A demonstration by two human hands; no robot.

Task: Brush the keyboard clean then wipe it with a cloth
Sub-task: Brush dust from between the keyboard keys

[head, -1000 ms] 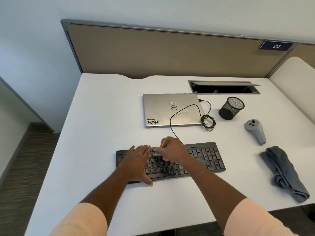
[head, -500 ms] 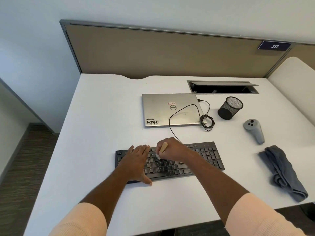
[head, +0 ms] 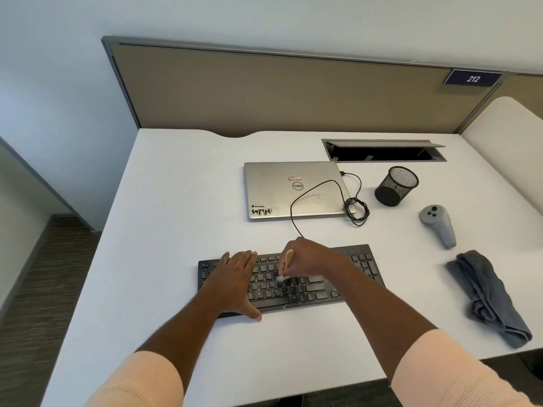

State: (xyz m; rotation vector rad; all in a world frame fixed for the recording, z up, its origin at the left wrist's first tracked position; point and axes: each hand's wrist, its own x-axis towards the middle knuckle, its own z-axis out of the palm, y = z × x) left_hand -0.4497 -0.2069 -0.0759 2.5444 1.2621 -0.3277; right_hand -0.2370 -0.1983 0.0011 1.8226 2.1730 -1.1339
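Observation:
A black keyboard (head: 311, 292) lies near the front of the white desk (head: 176, 201). My left hand (head: 235, 277) rests flat on its left half, fingers straight and thumb at the front edge. My right hand (head: 311, 257) grips a small brush (head: 287, 264) with a pale wooden handle, held upright over the middle keys. Its light bristles touch the keys. A crumpled grey cloth (head: 487, 298) lies on the desk to the right of the keyboard, away from both hands.
A shut silver laptop (head: 293, 193) lies behind the keyboard, with the keyboard's black cable (head: 357, 207) looped across it. A black mesh cup (head: 396, 186) and a grey controller (head: 437, 224) stand at the right. An open cable hatch (head: 382, 151) sits at the back.
The brush has tipped more upright and its bristles have shifted slightly right and toward me across the middle keys. My left hand has stayed in place.

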